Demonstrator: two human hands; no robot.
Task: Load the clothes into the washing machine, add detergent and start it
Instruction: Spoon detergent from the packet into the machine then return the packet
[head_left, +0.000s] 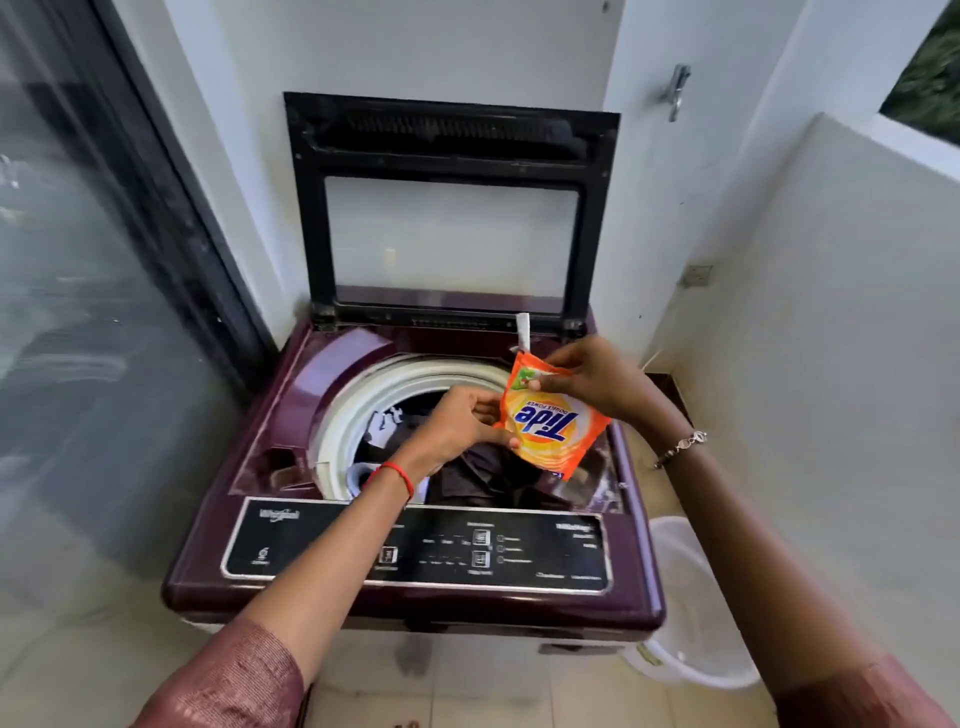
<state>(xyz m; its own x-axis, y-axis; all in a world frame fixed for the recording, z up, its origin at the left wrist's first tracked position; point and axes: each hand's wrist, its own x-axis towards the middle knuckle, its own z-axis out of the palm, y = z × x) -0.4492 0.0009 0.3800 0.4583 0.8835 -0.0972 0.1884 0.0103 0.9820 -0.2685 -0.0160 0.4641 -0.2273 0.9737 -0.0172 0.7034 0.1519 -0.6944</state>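
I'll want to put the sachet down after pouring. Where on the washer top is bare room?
Bare: the maroon deck left of the white drum ring, and the strip between that ring and the lid. Crowded: inside the ring, full of clothes, and its right side, where the left hand and right hand hold the Tide sachet.

control panel (415, 552) text blurred, basket (698, 618) seemingly part-hidden

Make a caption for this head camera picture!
Left hand and right hand hold a detergent packet over clothes in the open washing machine.

"Tide Double Power" on detergent packet (553, 418)
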